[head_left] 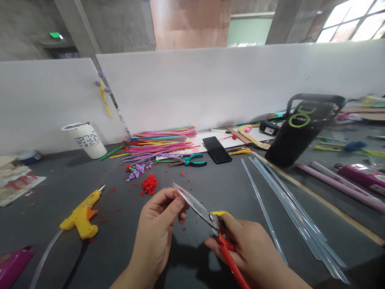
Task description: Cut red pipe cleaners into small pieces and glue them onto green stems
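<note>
My right hand [248, 243] is wrapped round the red and yellow handles of a pair of scissors [197, 206], whose blades point up and to the left. The fingers of my left hand [161, 224] are pinched together right at the blade tips; what they hold, if anything, is too small or hidden to name. A fleck of red shows on the blade near those fingertips. Just beyond my left hand lie a heap of small red pieces [149, 184] and a scatter of purple pieces [138, 171]. Red scraps are strewn over the dark table [120, 245].
A yellow glue gun [81, 216] lies at left, near a white cup [87, 140]. Coloured pipe cleaners [162, 144], teal-handled pliers [192, 159] and a phone [217, 150] lie farther back. Clear glue sticks [288, 204] and a black bottle [300, 132] are at right. A white partition [210, 88] stands behind.
</note>
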